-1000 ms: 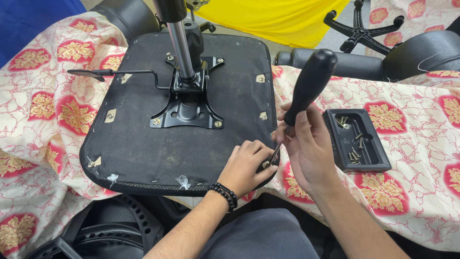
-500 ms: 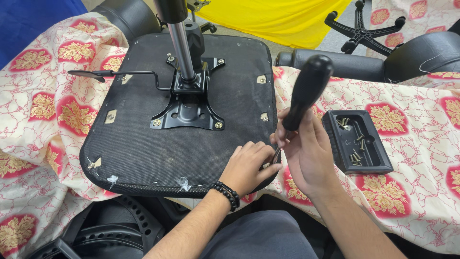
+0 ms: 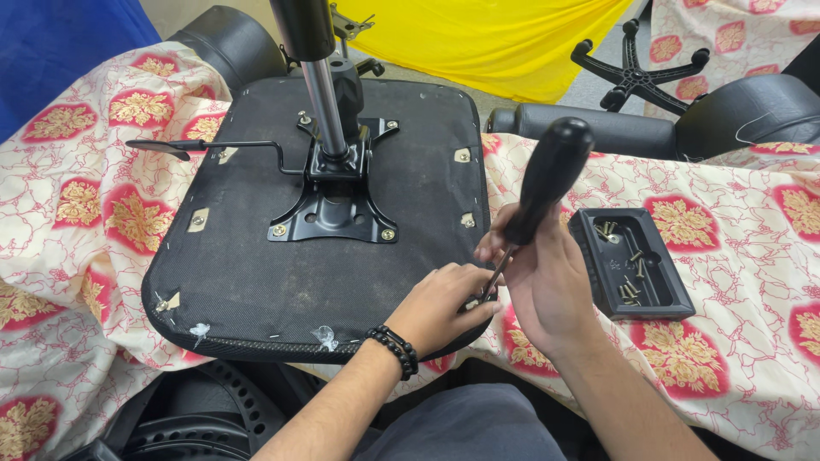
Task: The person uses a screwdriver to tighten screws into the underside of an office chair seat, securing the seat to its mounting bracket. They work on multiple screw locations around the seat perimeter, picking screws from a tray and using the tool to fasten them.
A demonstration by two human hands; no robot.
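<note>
Right hand (image 3: pixel 547 286) holds screwdriver (image 3: pixel 540 196) at seat underside (image 3: pixel 256 273); left hand (image 3: pixel 444 307) steadies tip.

Floral cloth (image 3: pixel 735 213) (seat (image 3: pixel 256 282), screw tray (image 3: pixel 675 303))

The upturned chair seat (image 3: pixel 256 282) wears a rough, matt black woven cloth. Its mounting plate (image 3: pixel 337 218) is glossy black metal, the gas cylinder (image 3: pixel 325 107) bright polished metal. The screwdriver handle (image 3: pixel 547 179) is smooth, semi-glossy black plastic. The tray (image 3: pixel 675 303) is matt black plastic; the tablecloth (image 3: pixel 735 222) is printed cloth.
</note>
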